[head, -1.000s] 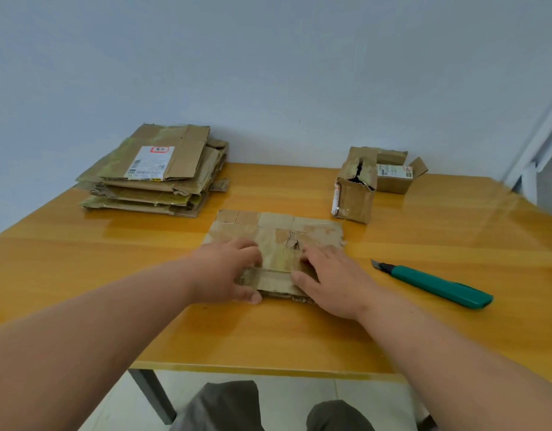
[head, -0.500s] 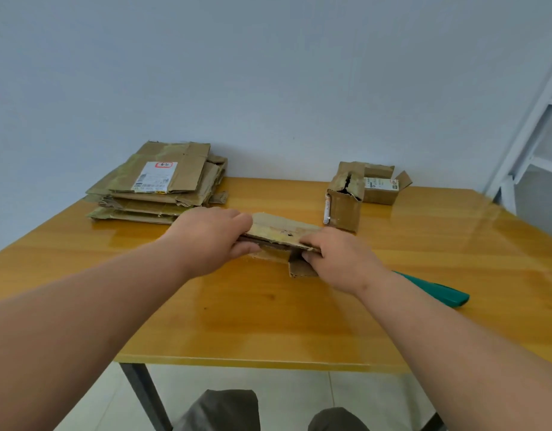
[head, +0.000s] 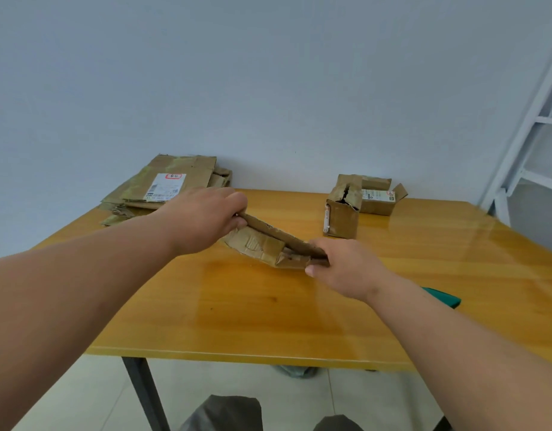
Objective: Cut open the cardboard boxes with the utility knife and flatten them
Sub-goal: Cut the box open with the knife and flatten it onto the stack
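At about ten o'clock on the table [head: 237, 312], a glossy honey-coloured wooden top with a visible grain, lies the stack of flattened boxes [head: 169, 188]: creased brown corrugated sheets with ragged edges, the top one bearing a white shipping label printed with barcodes and a red mark.

Just right of the stack, the left hand [head: 203, 219] reaches forward with its fingers curled over the far upper edge of the flattened box [head: 262, 244], gripping it. This box is a folded slab of worn cardboard, patched with wrinkled beige tape, held clear of the tabletop near its centre and slanting down from eleven o'clock toward the right. At its lower end the right hand [head: 340, 265] pinches the crumpled corner, thumb underneath and fingers wrapped over the top edge.

At one o'clock stands an upright box [head: 341, 217], small and blocky, its top torn open in a dark jagged split and a strip of white tape down one edge. Touching it behind, an open box [head: 377, 197] lies low with a white label and one flap sticking out.

At three o'clock, mostly hidden behind the right forearm, the smooth teal plastic end of the utility knife [head: 444, 298] rests flat on the wood.
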A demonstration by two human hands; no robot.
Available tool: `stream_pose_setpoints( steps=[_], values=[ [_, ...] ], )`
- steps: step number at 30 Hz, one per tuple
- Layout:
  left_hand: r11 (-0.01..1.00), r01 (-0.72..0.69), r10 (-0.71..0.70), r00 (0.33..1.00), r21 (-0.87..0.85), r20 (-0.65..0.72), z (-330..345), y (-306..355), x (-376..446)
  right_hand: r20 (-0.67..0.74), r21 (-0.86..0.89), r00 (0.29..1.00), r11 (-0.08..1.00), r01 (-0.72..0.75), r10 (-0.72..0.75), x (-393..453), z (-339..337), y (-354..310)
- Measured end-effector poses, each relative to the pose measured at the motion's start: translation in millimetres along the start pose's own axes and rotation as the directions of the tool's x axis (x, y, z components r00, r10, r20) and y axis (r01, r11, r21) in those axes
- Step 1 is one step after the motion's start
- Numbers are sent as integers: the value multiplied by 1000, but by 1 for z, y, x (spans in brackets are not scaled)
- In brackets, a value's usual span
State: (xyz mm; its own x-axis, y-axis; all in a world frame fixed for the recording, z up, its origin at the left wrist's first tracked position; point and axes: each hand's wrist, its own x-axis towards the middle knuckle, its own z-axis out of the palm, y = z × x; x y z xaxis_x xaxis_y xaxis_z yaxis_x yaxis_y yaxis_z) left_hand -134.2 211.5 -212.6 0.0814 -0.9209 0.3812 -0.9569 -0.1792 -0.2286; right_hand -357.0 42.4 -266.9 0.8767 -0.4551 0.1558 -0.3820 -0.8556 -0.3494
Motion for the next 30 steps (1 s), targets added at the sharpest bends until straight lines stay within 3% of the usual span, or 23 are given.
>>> stream_pose_setpoints(
  steps=[2,4,7,10,12,15,18,20,22,23,25,27,30],
  values=[
    [999,48,-49,998,-16,-33,-6,1,0,-82,56,996,998,-22,26,0,-3,0],
    [994,107,-99,980,35,-174,-11,-2,-1,-119,137,991,990,-41,57,-1,-7,0],
    [961,275,-262,885,-21,-385,-20,-9,-1,-181,311,974,948,-72,134,-1,-15,-1],
    [903,379,-429,776,-201,-462,-23,-11,0,-187,617,949,782,-86,252,0,-23,-9],
    [884,409,-467,781,-226,-415,-20,-9,-2,-110,835,949,546,-73,296,3,-24,-14],
    [894,412,-444,865,-176,-234,-6,-4,-6,32,984,950,158,-85,311,7,-19,-17],
    [909,400,-401,916,-116,11,17,2,-12,196,979,924,-15,-202,328,5,-5,-14],
    [924,378,-356,905,-57,233,38,9,-17,337,915,866,89,-393,369,2,10,-11],
    [938,345,-300,847,-25,439,61,20,-23,404,629,769,460,-627,496,1,22,-12],
    [942,335,-274,814,-30,512,73,25,-24,342,383,747,642,-665,570,3,24,-11],
    [936,348,-251,767,-53,591,89,33,-23,82,-60,831,835,-547,550,7,24,-10],
    [928,365,-251,759,-73,601,98,39,-18,-57,-233,940,911,-341,337,14,26,-6],
    [912,381,-233,790,-156,567,108,47,-12,133,-243,983,966,-88,123,21,44,-1]
  ],
)
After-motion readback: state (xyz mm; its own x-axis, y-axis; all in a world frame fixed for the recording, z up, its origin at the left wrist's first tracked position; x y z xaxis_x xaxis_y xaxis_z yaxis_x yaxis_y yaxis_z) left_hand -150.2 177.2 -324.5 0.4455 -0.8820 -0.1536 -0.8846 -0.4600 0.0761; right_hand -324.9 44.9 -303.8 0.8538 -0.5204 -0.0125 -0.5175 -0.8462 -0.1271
